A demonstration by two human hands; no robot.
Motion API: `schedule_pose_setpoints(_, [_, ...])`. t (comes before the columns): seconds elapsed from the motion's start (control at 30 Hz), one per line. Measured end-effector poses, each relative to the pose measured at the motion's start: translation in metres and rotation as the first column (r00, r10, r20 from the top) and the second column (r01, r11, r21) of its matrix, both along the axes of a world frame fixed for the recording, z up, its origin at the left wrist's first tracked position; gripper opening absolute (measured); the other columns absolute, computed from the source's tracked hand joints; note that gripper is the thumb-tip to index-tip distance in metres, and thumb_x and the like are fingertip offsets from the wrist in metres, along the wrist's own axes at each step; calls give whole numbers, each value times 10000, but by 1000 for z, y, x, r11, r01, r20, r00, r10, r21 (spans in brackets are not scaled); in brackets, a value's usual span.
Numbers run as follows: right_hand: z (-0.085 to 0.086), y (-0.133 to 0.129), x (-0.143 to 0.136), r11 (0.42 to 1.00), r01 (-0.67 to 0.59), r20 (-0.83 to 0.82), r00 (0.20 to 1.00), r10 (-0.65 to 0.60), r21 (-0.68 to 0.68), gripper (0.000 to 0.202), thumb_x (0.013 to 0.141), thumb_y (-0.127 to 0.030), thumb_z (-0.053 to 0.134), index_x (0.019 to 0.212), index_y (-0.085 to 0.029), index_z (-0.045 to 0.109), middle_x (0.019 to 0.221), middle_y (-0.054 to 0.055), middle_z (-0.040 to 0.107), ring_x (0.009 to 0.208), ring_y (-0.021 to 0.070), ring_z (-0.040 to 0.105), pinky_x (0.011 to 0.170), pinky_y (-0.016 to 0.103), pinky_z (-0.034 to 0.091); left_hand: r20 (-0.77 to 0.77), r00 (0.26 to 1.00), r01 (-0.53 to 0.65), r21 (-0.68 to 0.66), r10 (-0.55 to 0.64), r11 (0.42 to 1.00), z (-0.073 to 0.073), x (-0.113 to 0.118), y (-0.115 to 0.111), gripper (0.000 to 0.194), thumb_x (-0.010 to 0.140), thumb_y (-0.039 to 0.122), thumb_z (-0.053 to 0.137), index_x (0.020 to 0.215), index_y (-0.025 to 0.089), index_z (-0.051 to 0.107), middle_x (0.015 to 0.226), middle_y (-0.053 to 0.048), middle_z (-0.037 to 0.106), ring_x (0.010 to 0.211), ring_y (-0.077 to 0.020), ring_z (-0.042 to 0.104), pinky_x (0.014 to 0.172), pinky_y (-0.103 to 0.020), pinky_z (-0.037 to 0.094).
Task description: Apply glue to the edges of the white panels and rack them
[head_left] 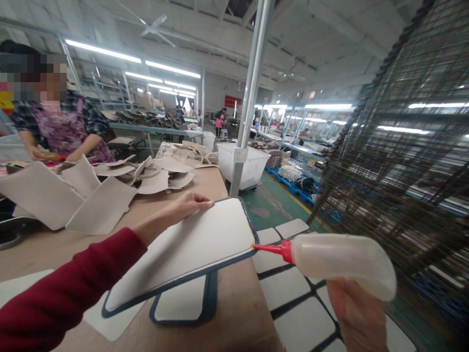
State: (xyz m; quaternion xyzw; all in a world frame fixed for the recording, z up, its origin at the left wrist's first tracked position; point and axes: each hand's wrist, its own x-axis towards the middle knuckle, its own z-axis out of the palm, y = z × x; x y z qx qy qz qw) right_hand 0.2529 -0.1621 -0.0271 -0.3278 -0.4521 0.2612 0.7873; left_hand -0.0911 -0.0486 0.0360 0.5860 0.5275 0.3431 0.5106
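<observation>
My left hand [190, 208] pinches the far edge of a white panel with a dark blue rim [190, 239], holding it tilted above the table. In my right hand [357, 313] is a translucent squeeze bottle [340, 259] with a red nozzle [271, 249]. The nozzle's tip touches the panel's right corner, where a yellowish line runs along the inner edge of the rim. Beneath the held panel lies a second dark-rimmed panel [181, 305], partly covered. A plain white sheet [113, 322] shows below it on the left.
The brown tabletop [234, 313] bears heaps of beige cut pieces [102, 200]. Several dark-rimmed white panels [296, 288] lie to the right, beside a wire rack [395, 146]. A metal post [249, 98] and a white bin [252, 168] stand beyond the table. A co-worker [58, 122] is at the left.
</observation>
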Motion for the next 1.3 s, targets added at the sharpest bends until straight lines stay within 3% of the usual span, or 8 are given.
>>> schedule_pose_setpoints(0.17, [9, 2, -11, 996, 86, -105, 991, -84, 15, 505, 566, -211, 827, 1048, -249, 685, 970, 36, 719, 824, 229, 675, 823, 406, 556, 96, 993, -74, 4, 74, 997, -1, 2, -8, 335, 582, 438, 779, 674, 137, 663, 514, 9, 607, 420, -110, 483, 414, -223, 298])
schedule_pose_setpoints(0.33, [21, 8, -21, 995, 97, -129, 987, -93, 30, 464, 542, -184, 836, 984, -228, 700, 910, 31, 720, 816, 214, 673, 763, 339, 561, 253, 960, -91, -115, 118, 989, -15, 3, -5, 404, 514, 433, 833, 699, 136, 630, 577, -16, 656, 467, -136, 562, 447, -229, 400])
schedule_pose_setpoints(0.5, [27, 21, -23, 996, 78, -108, 991, -73, 40, 434, 574, -206, 836, 983, -223, 692, 828, 14, 704, 717, 176, 648, 728, 311, 549, 340, 929, -101, -139, 143, 985, -35, 4, 0, 478, 472, 484, 858, 667, 165, 560, 524, 34, 599, 424, -93, 502, 403, -198, 367])
schedule_pose_setpoints(0.63, [28, 37, -19, 995, 94, -108, 990, -90, 35, 499, 540, -214, 854, 1008, -222, 681, 866, 6, 688, 756, 173, 631, 767, 318, 542, 333, 933, -96, -140, 138, 986, -45, 3, -1, 553, 461, 578, 840, 677, 172, 533, 520, 57, 567, 425, -70, 471, 384, -172, 328])
schedule_pose_setpoints(0.87, [29, 60, -14, 1000, 8, -100, 995, -6, 21, 449, 498, -234, 869, 918, -216, 711, 740, -14, 648, 679, 143, 579, 682, 274, 532, 329, 942, -11, -174, 69, 985, -50, -1, -4, 563, 485, 612, 819, 732, 155, 602, 611, 20, 643, 503, -91, 535, 449, -182, 404])
schedule_pose_setpoints(1.0, [26, 65, -14, 999, -9, -136, 991, 4, -37, 492, 472, -258, 880, 932, -208, 713, 758, 1, 653, 716, 161, 587, 682, 295, 528, 354, 930, -19, -212, 95, 977, -53, -2, -4, 539, 481, 582, 833, 734, 161, 610, 618, 10, 665, 513, -113, 567, 469, -203, 442])
schedule_pose_setpoints(1.3, [15, 71, -16, 997, -40, -122, 992, 31, -72, 463, 514, -275, 860, 944, -215, 699, 846, 21, 682, 778, 188, 614, 832, 385, 514, 397, 909, -25, -246, 124, 969, -53, -1, -6, 489, 501, 515, 845, 748, 158, 620, 633, -8, 690, 524, -133, 604, 486, -224, 482])
